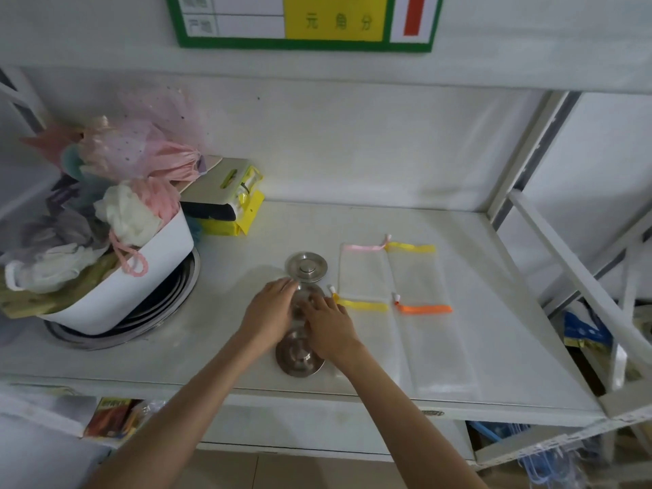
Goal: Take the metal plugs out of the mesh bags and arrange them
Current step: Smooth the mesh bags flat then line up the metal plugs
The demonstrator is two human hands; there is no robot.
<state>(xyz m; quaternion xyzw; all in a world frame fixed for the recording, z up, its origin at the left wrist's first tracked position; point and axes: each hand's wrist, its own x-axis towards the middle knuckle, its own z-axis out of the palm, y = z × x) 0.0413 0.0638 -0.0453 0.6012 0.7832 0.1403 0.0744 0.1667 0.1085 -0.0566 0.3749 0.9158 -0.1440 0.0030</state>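
Three round metal plugs lie in a line on the white shelf (476, 277). The far plug (306, 266) is in full view. Both hands cover most of the middle plug (307, 298). My left hand (270, 314) grips its left edge and my right hand (330, 326) rests on its right side. The near plug (298, 358) lies just below my hands, partly hidden by the right wrist. Several flat, empty mesh bags lie to the right, with a pink ribbon (363, 247), yellow ribbons (411, 247) and an orange ribbon (423, 309).
A white tub (141, 284) heaped with pink, white and grey mesh bags sits on stacked metal rings at the left. Yellow packets (229, 202) lie behind it. The shelf's slanted frame bar (571, 273) runs along the right side.
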